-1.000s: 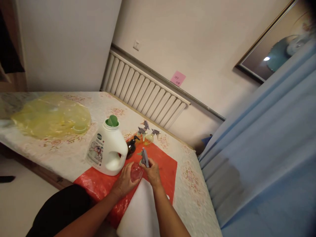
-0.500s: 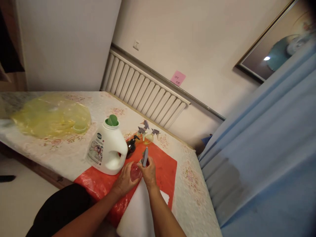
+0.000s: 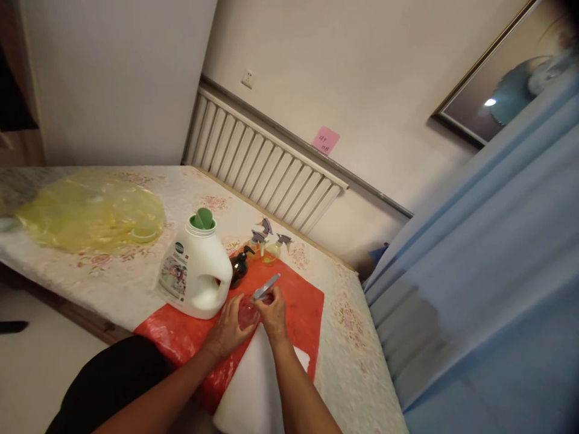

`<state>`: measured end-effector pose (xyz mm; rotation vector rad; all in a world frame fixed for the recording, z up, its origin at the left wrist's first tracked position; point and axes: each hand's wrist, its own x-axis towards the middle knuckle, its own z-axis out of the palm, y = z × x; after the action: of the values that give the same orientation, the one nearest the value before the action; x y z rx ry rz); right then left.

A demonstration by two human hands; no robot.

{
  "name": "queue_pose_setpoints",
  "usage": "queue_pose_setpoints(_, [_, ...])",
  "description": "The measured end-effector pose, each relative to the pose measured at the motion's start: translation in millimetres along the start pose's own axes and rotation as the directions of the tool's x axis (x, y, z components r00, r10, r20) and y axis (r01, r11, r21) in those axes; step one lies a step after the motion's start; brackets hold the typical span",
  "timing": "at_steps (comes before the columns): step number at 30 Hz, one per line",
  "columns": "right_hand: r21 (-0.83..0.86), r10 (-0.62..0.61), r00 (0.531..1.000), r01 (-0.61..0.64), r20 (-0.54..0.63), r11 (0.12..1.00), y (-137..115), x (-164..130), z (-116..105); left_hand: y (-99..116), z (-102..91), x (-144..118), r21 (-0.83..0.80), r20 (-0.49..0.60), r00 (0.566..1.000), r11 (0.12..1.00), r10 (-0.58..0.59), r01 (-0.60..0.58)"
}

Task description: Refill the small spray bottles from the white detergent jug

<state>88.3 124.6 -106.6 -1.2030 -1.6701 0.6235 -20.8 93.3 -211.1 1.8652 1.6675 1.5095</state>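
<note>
On the red mat by a white jug, a clear bottle is being gripped by the L hand while its grey sprayer, upright 1 s ago, is being turned w/ R hand fingers closed on it, likely unscrewing.

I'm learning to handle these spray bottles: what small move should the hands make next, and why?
Probably another turn of the grey spray head with the right hand, while the left hand grips the small clear bottle. The head sits tilted on the neck, and whether it is tightening or loosening cannot be told.
</note>
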Motion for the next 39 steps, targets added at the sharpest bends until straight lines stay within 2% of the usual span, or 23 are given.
queue_pose_setpoints(6, [0.028,-0.034,0.994,0.032,0.104,0.999,-5,-2,-10,1,-0.9,0,0.008,0.005,1.0,1.0,0.011,-0.011])
queue_pose_setpoints(12, [-0.007,0.058,0.998,-0.058,-0.034,0.998,-4,-3,3,-2,0.7,0,0.015,0.002,1.0,1.0,0.005,-0.005])
queue_pose_setpoints(19, [0.028,0.008,0.997,-0.01,0.076,1.0,-6,-4,-7,-4,2.9,-1,-0.003,-0.025,1.0,1.0,0.013,-0.013])
queue_pose_setpoints(25, [-0.009,0.071,0.997,-0.071,-0.025,0.997,-4,-2,1,-1,1.5,0,-0.019,-0.042,0.999,1.0,0.007,-0.007])
queue_pose_setpoints(31, [0.018,0.004,0.996,-0.006,0.084,1.0,-6,-5,-7,1,-0.6,1,-0.032,-0.053,0.999,1.0,-0.004,0.002])
queue_pose_setpoints(37, [-0.024,0.073,0.997,-0.073,-0.036,0.997,-3,-5,3,3,-1.4,1,-0.032,-0.037,0.999,0.999,-0.012,0.011])
queue_pose_setpoints(39, [-0.023,0.052,0.998,-0.052,-0.021,0.998,-2,-6,3,2,-0.3,1,-0.028,-0.031,0.999,1.0,-0.008,0.007])
